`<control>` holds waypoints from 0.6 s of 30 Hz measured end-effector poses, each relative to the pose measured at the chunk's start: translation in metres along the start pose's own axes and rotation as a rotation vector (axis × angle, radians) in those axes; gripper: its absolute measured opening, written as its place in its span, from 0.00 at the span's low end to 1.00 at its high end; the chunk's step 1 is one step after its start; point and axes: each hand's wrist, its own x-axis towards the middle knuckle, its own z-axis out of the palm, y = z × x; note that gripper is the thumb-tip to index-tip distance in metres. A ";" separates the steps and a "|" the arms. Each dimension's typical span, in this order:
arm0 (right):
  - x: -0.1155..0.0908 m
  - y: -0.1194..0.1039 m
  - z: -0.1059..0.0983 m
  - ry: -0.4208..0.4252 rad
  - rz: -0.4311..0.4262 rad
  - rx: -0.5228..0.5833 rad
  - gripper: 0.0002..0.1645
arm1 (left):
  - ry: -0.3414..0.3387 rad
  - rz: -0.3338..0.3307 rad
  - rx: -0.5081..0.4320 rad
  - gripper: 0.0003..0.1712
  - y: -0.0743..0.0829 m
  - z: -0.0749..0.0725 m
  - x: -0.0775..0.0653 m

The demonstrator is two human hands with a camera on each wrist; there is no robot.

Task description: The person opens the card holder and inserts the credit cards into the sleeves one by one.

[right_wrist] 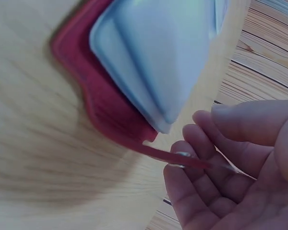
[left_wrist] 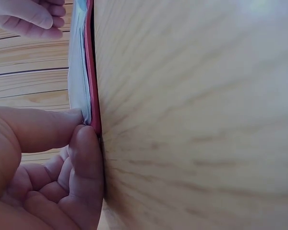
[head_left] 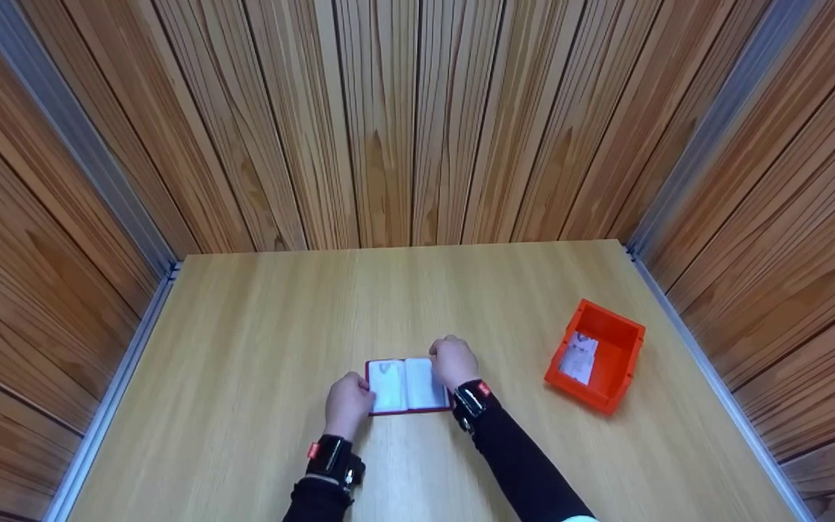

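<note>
A small red card holder (head_left: 409, 412) lies spread on the table, showing clear plastic sleeves (head_left: 388, 384) on both halves. At its lower left edge, my left hand (head_left: 349, 402) pinches the sleeve and red cover between thumb and index finger. My right hand (head_left: 454, 362) is at the right side of the holder. In the right wrist view, a red strap (right_wrist: 158, 152) with a metal snap (right_wrist: 183, 154) reaches from the cover across the loosely bent fingers of my right hand (right_wrist: 230, 163). The thumb stands apart from the strap.
An orange bin (head_left: 617, 341) stands to the right on the wooden table (head_left: 265, 312), with a printed paper or card (head_left: 579, 357) inside. Wood-plank walls (head_left: 377, 130) and metal rails (head_left: 117, 388) enclose the table.
</note>
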 end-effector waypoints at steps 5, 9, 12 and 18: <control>-0.004 0.001 0.002 0.005 0.004 -0.001 0.03 | -0.013 -0.009 -0.004 0.05 0.000 -0.001 0.000; -0.005 0.001 0.002 -0.015 0.029 0.004 0.03 | -0.014 -0.005 -0.010 0.05 -0.001 -0.001 0.000; -0.006 0.001 0.003 -0.014 0.031 -0.002 0.04 | -0.009 0.004 -0.010 0.05 -0.001 0.000 0.000; -0.009 0.002 0.006 0.023 -0.012 -0.041 0.06 | 0.017 0.018 -0.007 0.05 -0.001 0.000 -0.001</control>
